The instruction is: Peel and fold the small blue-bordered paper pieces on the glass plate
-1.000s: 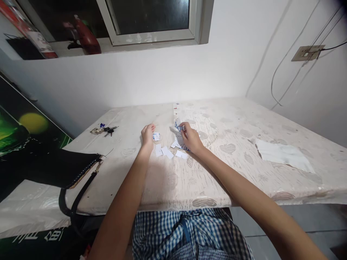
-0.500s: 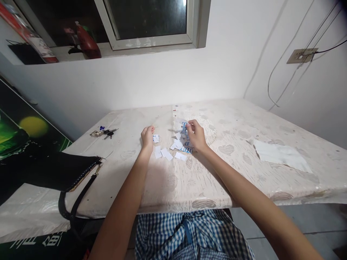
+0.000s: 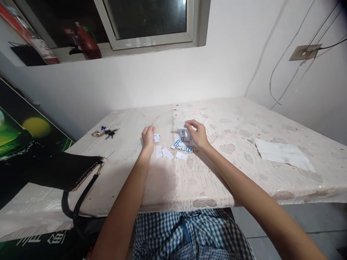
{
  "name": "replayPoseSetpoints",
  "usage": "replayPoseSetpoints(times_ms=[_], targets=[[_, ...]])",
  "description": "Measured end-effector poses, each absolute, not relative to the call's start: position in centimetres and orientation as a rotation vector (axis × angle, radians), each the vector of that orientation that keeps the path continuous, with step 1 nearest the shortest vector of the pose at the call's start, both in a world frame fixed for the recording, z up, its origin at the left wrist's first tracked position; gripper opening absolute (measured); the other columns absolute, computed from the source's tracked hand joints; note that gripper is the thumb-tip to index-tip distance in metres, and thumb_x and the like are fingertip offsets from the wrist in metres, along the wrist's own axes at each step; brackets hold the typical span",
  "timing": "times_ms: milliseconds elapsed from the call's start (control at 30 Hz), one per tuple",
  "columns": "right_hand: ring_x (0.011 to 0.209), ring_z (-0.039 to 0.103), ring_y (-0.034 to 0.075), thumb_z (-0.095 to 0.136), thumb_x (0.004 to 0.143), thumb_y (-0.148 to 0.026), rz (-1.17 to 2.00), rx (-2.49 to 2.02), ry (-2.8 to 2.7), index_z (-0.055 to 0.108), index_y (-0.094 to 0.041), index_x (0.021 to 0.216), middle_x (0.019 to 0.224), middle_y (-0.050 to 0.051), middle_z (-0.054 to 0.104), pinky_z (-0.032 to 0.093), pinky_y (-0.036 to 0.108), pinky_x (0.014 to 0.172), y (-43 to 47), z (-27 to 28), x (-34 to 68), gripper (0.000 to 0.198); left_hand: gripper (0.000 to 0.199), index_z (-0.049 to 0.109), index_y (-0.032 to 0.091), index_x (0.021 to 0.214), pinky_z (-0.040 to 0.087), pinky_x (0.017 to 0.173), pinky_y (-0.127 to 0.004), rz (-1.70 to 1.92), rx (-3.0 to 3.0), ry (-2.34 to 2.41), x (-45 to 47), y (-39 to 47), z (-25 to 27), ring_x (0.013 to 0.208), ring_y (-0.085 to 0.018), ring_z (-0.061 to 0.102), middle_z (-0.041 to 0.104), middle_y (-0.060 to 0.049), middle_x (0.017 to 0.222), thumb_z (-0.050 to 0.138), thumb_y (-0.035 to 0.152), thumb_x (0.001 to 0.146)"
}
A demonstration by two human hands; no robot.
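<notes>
My left hand point(image 3: 148, 137) rests on the table with its fingers curled in. A small card with blue marks point(image 3: 156, 138) shows right beside its palm; whether the fingers grip it is hidden. Over the pile of paper pieces, my right hand point(image 3: 197, 133) pinches thumb and fingers together on a small paper piece point(image 3: 187, 134), blurred and partly covered by the hand. Beneath it lie overlapping paper pieces with blue box-like marks point(image 3: 185, 148). Nearer to me are several white cards point(image 3: 167, 153), blank or faintly marked on the upper face.
A patterned cloth covers the table point(image 3: 168, 195). Keys point(image 3: 110, 133) lie at the left, and a black bag point(image 3: 67, 169) with a strap sits at the left edge. A white cloth or paper point(image 3: 283, 155) is on the right. The wall stands behind.
The blue-marked piece upright at my right fingertips is no longer there; blue-marked paper now covers the white cards in the pile. My left hand has stayed in place.
</notes>
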State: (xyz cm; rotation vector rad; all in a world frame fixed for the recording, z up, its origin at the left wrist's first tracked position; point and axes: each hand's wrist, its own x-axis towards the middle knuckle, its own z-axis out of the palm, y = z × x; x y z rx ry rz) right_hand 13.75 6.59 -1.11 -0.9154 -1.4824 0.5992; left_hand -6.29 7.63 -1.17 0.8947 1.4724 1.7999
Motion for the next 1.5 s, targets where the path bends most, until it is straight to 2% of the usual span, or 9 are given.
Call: replayPoseSetpoints(times_ms=[200, 367, 500, 600, 767, 933, 1200, 1367, 1500], targets=[[0.100, 0.056, 0.021, 0.044, 0.082, -0.034, 0.540, -1.015, -1.587, 0.065, -0.019, 0.085, 0.099, 0.007, 0.064, 0.040, 0.038, 0.090, 6.9, -1.2, 13.8, 0.026, 0.011, 0.057, 0.017, 0.072, 0.041, 0.079, -0.027, 1.804, 0.895, 1.470, -6.2, 7.5, -1.0, 0.083, -0.015, 0.058, 0.061, -0.006, 0.082, 0.052, 0.026, 0.071], [0.115, 0.044, 0.034, 0.039, 0.085, -0.040, 0.354, -1.365, -1.809, 0.054, -0.024, 0.119, 0.125, 0.013, 0.050, 0.031, 0.058, 0.091, 7.0, -1.3, 14.9, 0.040, 0.010, 0.057, 0.018, 0.072, 0.042, 0.079, -0.028, 1.802, 0.989, 1.526, -6.2, 7.6, -1.2, 0.081, -0.016, 0.058, 0.061, -0.004, 0.080, 0.051, 0.026, 0.072], [0.125, 0.028, 0.044, 0.055, 0.069, -0.062, 0.447, -1.578, -2.158, 0.039, -0.029, 0.132, 0.137, 0.017, 0.036, 0.019, 0.071, 0.090, 6.7, -1.8, 15.7, 0.073, 0.016, 0.059, 0.020, 0.083, 0.041, 0.083, -0.029, 1.708, 1.393, 1.571, -5.7, 7.2, -1.6, 0.091, -0.018, 0.056, 0.061, -0.005, 0.090, 0.058, 0.031, 0.071], [0.131, 0.019, 0.042, 0.061, 0.060, -0.065, 0.541, -1.524, -2.391, 0.030, -0.029, 0.137, 0.142, 0.016, 0.029, 0.011, 0.072, 0.093, 6.3, -1.9, 15.8, 0.090, 0.037, 0.060, 0.024, 0.099, 0.041, 0.085, -0.033, 1.364, 1.715, 1.476, -4.9, 5.9, -1.8, 0.099, -0.022, 0.055, 0.060, -0.007, 0.101, 0.068, 0.036, 0.065], [0.121, 0.041, 0.031, 0.065, 0.067, -0.049, 0.683, -1.100, -2.438, 0.037, -0.027, 0.133, 0.133, 0.011, 0.044, 0.025, 0.056, 0.099, 6.4, -1.7, 15.5, 0.074, 0.068, 0.055, 0.029, 0.116, 0.041, 0.088, -0.036, 0.959, 2.009, 1.198, -3.4, 3.5, -1.2, 0.105, -0.026, 0.053, 0.058, -0.008, 0.111, 0.078, 0.033, 0.052], [0.094, 0.055, 0.022, 0.065, 0.068, -0.021, 0.863, -0.929, -2.306, 0.052, -0.016, 0.115, 0.108, 0.009, 0.059, 0.043, 0.034, 0.080, 6.9, -1.7, 15.3, 0.049, 0.088, 0.034, 0.028, 0.134, 0.036, 0.093, -0.040, 0.711, 2.122, 1.182, -2.9, 3.2, -0.8, 0.114, -0.026, 0.044, 0.049, -0.010, 0.121, 0.075, 0.033, 0.056], [0.067, 0.049, 0.012, 0.048, 0.068, -0.007, 0.690, -0.966, -2.259, 0.056, -0.015, 0.100, 0.080, 0.002, 0.056, 0.037, 0.024, 0.062, 6.8, -2.1, 14.8, 0.034, 0.066, 0.037, 0.024, 0.128, 0.041, 0.083, -0.032, 0.819, 2.140, 1.243, -2.2, 3.8, -1.5, 0.099, -0.021, 0.053, 0.055, -0.006, 0.112, 0.064, 0.026, 0.068], [0.067, 0.049, 0.012, 0.043, 0.064, -0.004, 0.606, -0.953, -2.232, 0.057, -0.015, 0.097, 0.079, 0.002, 0.058, 0.035, 0.023, 0.064, 6.6, -1.8, 14.5, 0.037, 0.059, 0.043, 0.022, 0.124, 0.043, 0.072, -0.027, 0.945, 2.137, 1.290, -2.4, 5.1, -2.8, 0.080, -0.015, 0.056, 0.057, -0.003, 0.096, 0.058, 0.015, 0.068], [0.069, 0.050, 0.013, 0.044, 0.067, -0.007, 0.587, -0.961, -2.152, 0.057, -0.015, 0.097, 0.079, 0.002, 0.060, 0.037, 0.024, 0.067, 6.7, -1.8, 14.3, 0.033, 0.050, 0.050, 0.020, 0.115, 0.044, 0.073, -0.026, 1.092, 2.059, 1.267, -2.5, 5.7, -3.2, 0.084, -0.015, 0.056, 0.057, -0.003, 0.089, 0.056, 0.009, 0.066]])
